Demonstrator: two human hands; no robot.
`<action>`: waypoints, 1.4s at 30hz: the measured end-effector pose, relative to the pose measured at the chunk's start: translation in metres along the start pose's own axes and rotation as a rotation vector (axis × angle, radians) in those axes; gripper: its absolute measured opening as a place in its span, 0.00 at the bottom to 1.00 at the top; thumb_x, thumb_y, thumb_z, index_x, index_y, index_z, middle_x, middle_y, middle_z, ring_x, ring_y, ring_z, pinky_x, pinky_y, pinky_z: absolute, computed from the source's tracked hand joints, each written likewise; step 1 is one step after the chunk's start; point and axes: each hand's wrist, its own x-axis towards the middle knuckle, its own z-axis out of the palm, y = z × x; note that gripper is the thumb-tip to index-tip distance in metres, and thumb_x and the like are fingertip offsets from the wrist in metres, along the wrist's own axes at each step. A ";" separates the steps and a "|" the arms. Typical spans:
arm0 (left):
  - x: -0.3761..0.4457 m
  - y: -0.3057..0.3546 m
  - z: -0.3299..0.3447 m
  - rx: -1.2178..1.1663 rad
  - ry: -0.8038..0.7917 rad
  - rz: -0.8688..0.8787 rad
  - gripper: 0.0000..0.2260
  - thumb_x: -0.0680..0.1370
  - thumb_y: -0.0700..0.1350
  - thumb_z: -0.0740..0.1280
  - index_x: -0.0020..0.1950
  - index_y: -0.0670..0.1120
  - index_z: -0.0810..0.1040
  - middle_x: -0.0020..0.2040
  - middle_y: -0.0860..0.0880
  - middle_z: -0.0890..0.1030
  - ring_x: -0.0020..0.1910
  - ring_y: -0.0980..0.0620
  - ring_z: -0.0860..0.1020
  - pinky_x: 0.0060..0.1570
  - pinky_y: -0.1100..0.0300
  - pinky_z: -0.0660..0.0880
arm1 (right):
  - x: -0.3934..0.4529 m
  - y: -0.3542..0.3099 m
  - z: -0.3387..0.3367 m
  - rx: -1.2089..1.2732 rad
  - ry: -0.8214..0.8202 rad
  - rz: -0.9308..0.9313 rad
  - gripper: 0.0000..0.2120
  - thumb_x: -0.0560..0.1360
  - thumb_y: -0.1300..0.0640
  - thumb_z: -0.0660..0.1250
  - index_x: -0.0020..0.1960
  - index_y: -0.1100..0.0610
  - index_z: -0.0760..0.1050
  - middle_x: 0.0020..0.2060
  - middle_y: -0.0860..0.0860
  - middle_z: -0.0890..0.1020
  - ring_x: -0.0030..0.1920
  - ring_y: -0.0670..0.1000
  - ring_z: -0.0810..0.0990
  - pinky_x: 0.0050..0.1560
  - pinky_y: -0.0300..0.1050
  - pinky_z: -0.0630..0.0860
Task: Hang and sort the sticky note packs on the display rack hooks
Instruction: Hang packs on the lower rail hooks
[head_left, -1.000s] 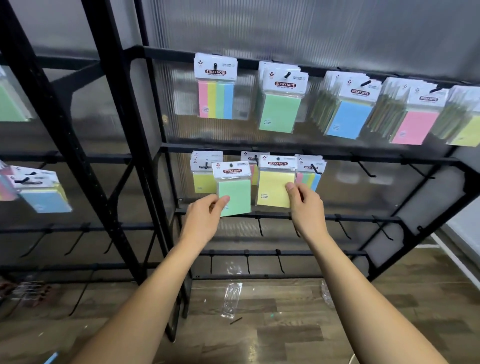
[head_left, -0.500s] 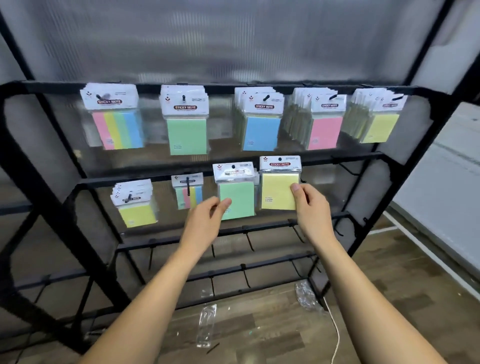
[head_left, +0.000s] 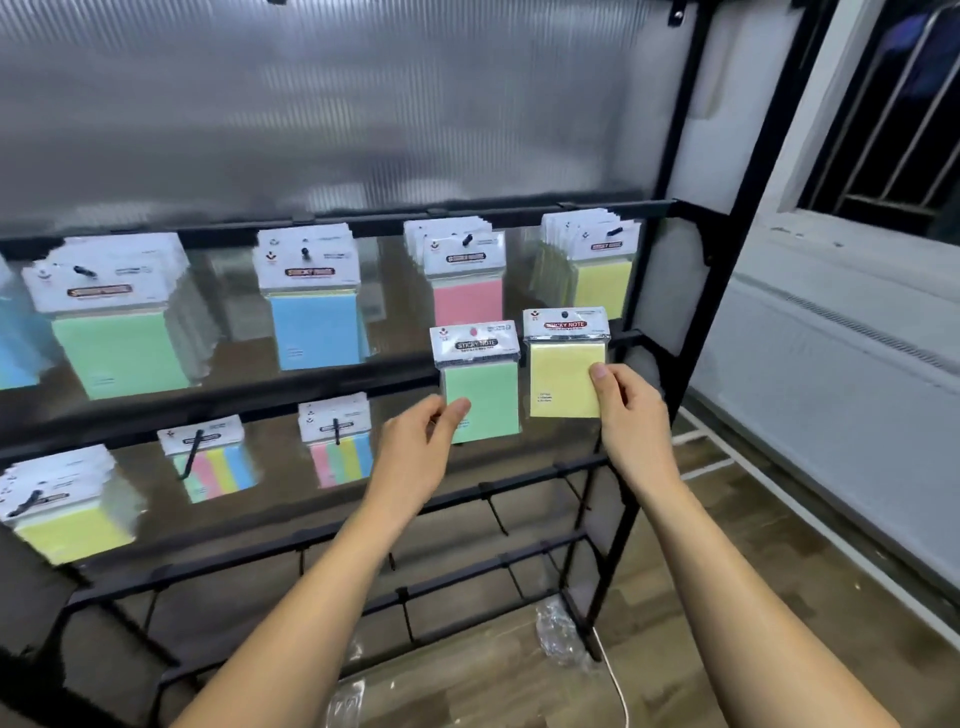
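Before the rack (head_left: 670, 291), 2 raised hands pinch packs: left hand (head_left: 415, 452) green pack (head_left: 480, 384), right hand (head_left: 631, 415) yellow pack (head_left: 563, 371)

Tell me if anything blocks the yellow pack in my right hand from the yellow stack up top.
Nothing visible does. The right hand holds the yellow pack just below and left of the yellow stack on the top rail, with open space between them. The green pack sits off to its left.

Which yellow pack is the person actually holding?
The single yellow pack pinched by the right hand; the other yellow stacks hang on hooks, top right and lower left.
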 end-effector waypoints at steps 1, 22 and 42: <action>0.005 0.006 0.008 0.004 0.008 0.010 0.20 0.81 0.54 0.63 0.33 0.46 0.65 0.27 0.53 0.63 0.28 0.56 0.61 0.29 0.62 0.59 | 0.009 0.004 -0.007 -0.001 0.003 -0.005 0.14 0.83 0.49 0.58 0.49 0.54 0.79 0.40 0.49 0.82 0.41 0.47 0.77 0.41 0.37 0.69; 0.055 0.039 0.066 0.002 0.067 0.062 0.18 0.82 0.53 0.62 0.39 0.42 0.74 0.31 0.43 0.74 0.29 0.56 0.65 0.30 0.60 0.60 | 0.108 0.009 -0.044 0.045 0.022 -0.091 0.15 0.84 0.51 0.57 0.43 0.55 0.74 0.33 0.47 0.72 0.32 0.40 0.68 0.34 0.34 0.64; 0.062 0.034 0.068 0.033 0.074 0.049 0.19 0.82 0.53 0.62 0.39 0.40 0.74 0.33 0.42 0.76 0.30 0.54 0.68 0.32 0.58 0.61 | 0.136 0.018 -0.038 -0.001 -0.018 -0.061 0.17 0.84 0.51 0.57 0.36 0.50 0.68 0.31 0.44 0.69 0.33 0.43 0.67 0.34 0.34 0.63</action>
